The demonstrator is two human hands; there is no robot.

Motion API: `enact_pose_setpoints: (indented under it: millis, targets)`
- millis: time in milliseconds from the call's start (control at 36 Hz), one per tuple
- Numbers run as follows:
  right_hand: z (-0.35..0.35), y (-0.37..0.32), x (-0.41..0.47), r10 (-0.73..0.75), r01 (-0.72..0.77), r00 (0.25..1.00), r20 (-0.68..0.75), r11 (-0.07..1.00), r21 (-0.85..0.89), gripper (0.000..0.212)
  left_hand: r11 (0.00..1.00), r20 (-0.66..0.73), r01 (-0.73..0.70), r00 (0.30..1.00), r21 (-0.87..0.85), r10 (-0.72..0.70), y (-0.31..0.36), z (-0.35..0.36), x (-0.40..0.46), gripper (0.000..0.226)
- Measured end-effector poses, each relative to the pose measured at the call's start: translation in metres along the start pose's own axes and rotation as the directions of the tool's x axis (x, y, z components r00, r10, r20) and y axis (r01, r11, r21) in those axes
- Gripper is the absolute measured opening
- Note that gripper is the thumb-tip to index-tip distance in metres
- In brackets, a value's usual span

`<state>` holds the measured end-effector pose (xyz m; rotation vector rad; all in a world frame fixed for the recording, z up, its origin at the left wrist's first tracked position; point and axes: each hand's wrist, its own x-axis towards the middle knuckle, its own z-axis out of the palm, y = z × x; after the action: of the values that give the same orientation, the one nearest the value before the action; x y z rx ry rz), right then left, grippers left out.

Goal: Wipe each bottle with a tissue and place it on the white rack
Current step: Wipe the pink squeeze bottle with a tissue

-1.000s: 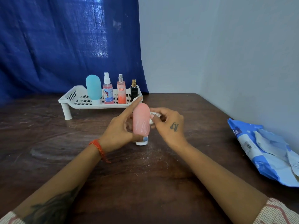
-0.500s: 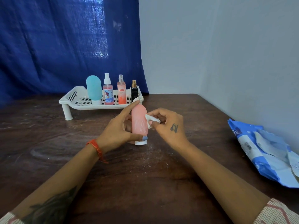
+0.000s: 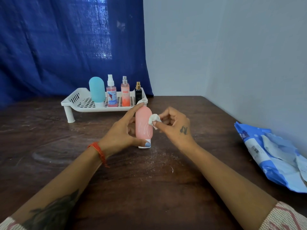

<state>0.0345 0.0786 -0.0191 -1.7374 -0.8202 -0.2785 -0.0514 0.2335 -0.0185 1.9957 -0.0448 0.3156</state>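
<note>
A pink bottle [image 3: 143, 126] stands cap-down on the dark wooden table. My left hand [image 3: 121, 132] holds it, index finger on its top and thumb at its white cap. My right hand [image 3: 174, 125] pinches a small crumpled white tissue [image 3: 154, 119] against the bottle's right side. Behind them the white rack [image 3: 78, 103] carries a teal bottle [image 3: 97, 90], a pink spray bottle [image 3: 111, 93], an orange spray bottle [image 3: 125, 93] and a small dark perfume bottle [image 3: 138, 93].
A blue and white tissue pack [image 3: 272, 155] lies at the table's right edge by the grey wall. A blue curtain [image 3: 66, 47] hangs behind the rack. The rack's left half holds nothing.
The pink bottle has settled upright on the table. My right hand has brought the tissue round from behind the bottle to its right front side.
</note>
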Motion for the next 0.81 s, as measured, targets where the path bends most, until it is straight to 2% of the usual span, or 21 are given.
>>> enact_pose_setpoints:
  millis: [139,306,389,444,500,583,694,806]
  targets:
    - [-0.004,-0.001,0.0,0.008,-0.001,0.998,0.061,0.993,-0.117,0.025,1.0,-0.009,0.002,1.0,0.008,-0.002,0.0,0.0,0.0,0.111]
    - [-0.011,-0.002,0.001,0.14,-0.096,0.96,0.245,0.979,-0.182,0.018,1.0,-0.015,0.017,1.0,0.01,-0.016,0.001,0.0,0.0,0.111]
    - [-0.015,-0.005,0.003,0.211,-0.185,0.935,0.287,0.976,-0.113,0.014,1.0,-0.009,0.022,1.0,0.0,-0.022,0.002,-0.002,0.0,0.11]
    - [-0.016,-0.007,0.004,0.216,-0.221,0.952,0.218,0.975,0.001,0.017,1.0,-0.003,0.018,1.0,-0.016,-0.018,0.002,-0.002,-0.001,0.109]
    - [-0.015,-0.006,0.003,0.162,-0.172,0.981,0.107,0.981,0.092,0.025,1.0,0.005,0.01,1.0,-0.024,-0.01,0.001,-0.003,-0.001,0.107]
    - [-0.011,-0.001,0.002,0.02,-0.021,1.0,0.018,0.998,0.062,0.029,1.0,0.016,-0.007,1.0,-0.027,0.008,0.001,-0.003,-0.001,0.106]
    - [-0.006,-0.001,-0.001,-0.08,0.076,0.994,0.071,0.996,0.053,0.017,0.998,0.022,-0.027,0.999,-0.052,0.028,-0.001,-0.002,-0.001,0.106]
    - [-0.008,-0.001,0.0,-0.091,0.087,0.983,0.162,0.996,0.037,0.019,0.998,0.015,-0.027,1.0,-0.053,0.028,-0.001,-0.002,0.0,0.107]
